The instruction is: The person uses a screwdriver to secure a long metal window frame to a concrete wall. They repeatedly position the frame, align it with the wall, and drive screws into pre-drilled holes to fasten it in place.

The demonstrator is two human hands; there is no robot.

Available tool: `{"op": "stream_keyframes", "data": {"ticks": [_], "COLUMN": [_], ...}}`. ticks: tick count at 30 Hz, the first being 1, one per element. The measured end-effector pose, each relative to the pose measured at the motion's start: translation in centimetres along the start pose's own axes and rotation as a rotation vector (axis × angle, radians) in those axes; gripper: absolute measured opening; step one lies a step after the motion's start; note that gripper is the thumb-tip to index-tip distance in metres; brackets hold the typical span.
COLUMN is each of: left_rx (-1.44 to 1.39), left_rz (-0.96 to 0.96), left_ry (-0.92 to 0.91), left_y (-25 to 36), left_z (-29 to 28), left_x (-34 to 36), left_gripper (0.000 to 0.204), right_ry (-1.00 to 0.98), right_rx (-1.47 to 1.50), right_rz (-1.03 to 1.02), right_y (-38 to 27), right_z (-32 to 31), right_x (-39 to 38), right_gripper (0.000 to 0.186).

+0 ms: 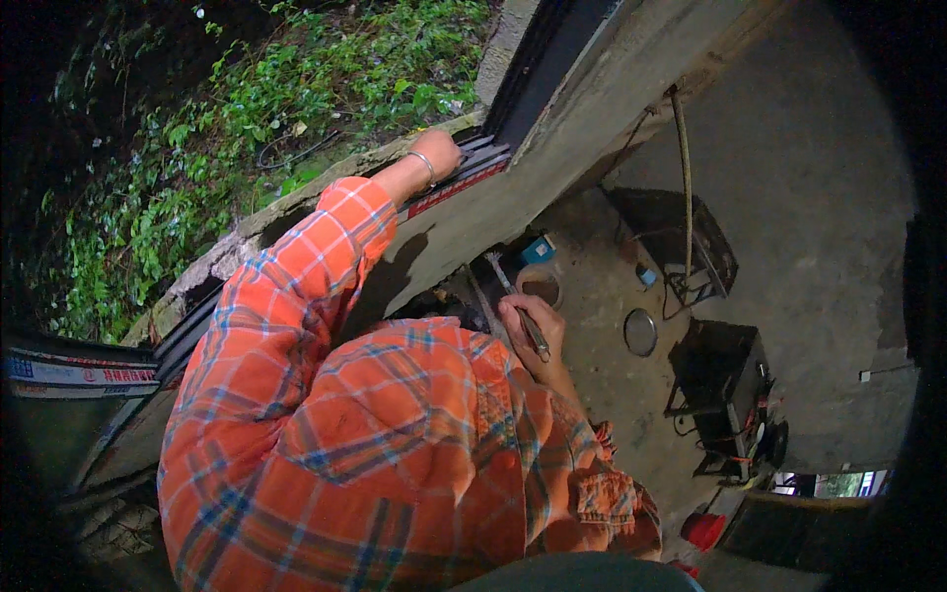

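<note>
My left hand (436, 150) is closed, with a bracelet at its wrist, up at the window opening. It rests against the dark sliding window track (478, 158), and its fingers are mostly hidden, so what they hold cannot be made out. Lower and to the right, my right hand (546, 340) is wrapped round a slim hand tool (528, 318) with a dark handle. The tool's pale, narrow end points up and away, apart from the track; its exact kind is unclear. Orange plaid sleeves (335, 237) cover both my arms.
Green plants (266, 109) grow outside beyond the rough sill (212, 259). Inside, a bucket (541, 286) and a blue box (538, 250) stand near my right hand. Farther right are a round lid (640, 333), a dark metal stand (725, 385) and a leaning pole (683, 178).
</note>
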State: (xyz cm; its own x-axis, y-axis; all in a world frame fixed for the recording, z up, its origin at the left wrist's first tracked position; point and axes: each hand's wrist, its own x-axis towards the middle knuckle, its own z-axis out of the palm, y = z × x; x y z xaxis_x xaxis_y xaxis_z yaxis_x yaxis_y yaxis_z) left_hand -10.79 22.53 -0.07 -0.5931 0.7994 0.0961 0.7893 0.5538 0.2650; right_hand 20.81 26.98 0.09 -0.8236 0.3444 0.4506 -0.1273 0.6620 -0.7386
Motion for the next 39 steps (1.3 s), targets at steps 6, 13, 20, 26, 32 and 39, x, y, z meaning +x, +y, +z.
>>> {"op": "stream_keyframes", "data": {"ticks": [6, 13, 20, 26, 32, 39], "left_rx": [0.068, 0.082, -1.082, -1.016, -1.676, -2.092], "left_rz": [0.059, -0.01, -0.526, -0.23, -0.391, -0.48], "left_ry": [0.004, 0.06, -0.066, -0.032, -0.142, 0.689], "left_y": [-0.9, 0.7, 2.0, 1.6, 1.6, -3.0], "left_z": [2.1, 3.9, 0.9, 0.9, -0.9, -3.0], "left_x": [3.5, 4.7, 2.8, 1.6, -0.1, -3.8], "left_gripper": [0.023, 0.012, 0.011, 0.016, 0.016, 0.016], "right_ry": [-0.005, 0.072, 0.064, 0.053, -0.002, 0.028], "right_rx": [0.017, -0.032, 0.017, -0.021, -0.005, -0.002], "right_rz": [0.042, 0.012, 0.053, 0.041, 0.043, 0.023], "right_y": [0.0, 1.9, 1.3, 1.4, 1.3, 1.0], "right_z": [-0.4, -0.7, -0.7, -0.9, -1.5, -0.1], "right_x": [0.0, -0.5, -0.4, -0.5, -1.1, -0.6], "right_gripper": [0.012, 0.01, 0.011, 0.012, 0.012, 0.01]}}
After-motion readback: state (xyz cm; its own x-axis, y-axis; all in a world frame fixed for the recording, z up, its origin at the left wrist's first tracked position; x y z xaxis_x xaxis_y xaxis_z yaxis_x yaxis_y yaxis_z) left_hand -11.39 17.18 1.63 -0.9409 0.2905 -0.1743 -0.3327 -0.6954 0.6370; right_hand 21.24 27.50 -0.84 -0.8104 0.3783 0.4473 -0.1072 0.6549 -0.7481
